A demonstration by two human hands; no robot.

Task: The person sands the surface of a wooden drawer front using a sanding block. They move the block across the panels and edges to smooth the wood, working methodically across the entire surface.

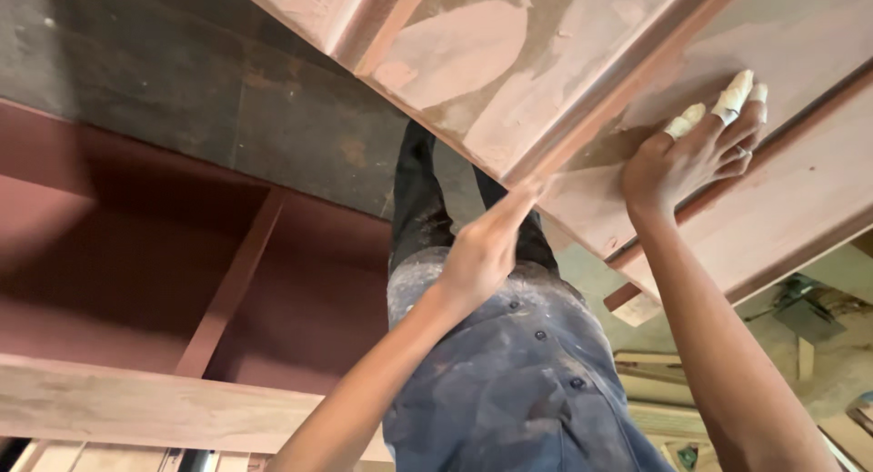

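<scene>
Left hand (pixel 486 245) and right hand (pixel 696 154) flat on panel (pixel 509 54)

A dark, stained floor (pixel 227 108) of dull grey-brown fills the upper left of the view, marked with scuffs and patches. Beside it, along the left edge, stands a reddish-brown wooden cabinet frame (pixel 136 272) with open compartments, split by a slanting divider (pixel 232 286); its front rail (pixel 155 404) is paler and dusty. At the lower right corner, loose wooden offcuts and planks (pixel 655 381) lie scattered on a pale, dust-covered patch of ground. A small dark tool-like object (pixel 805 313) rests near the right edge. The light is soft and even, without hard shadows.
</scene>
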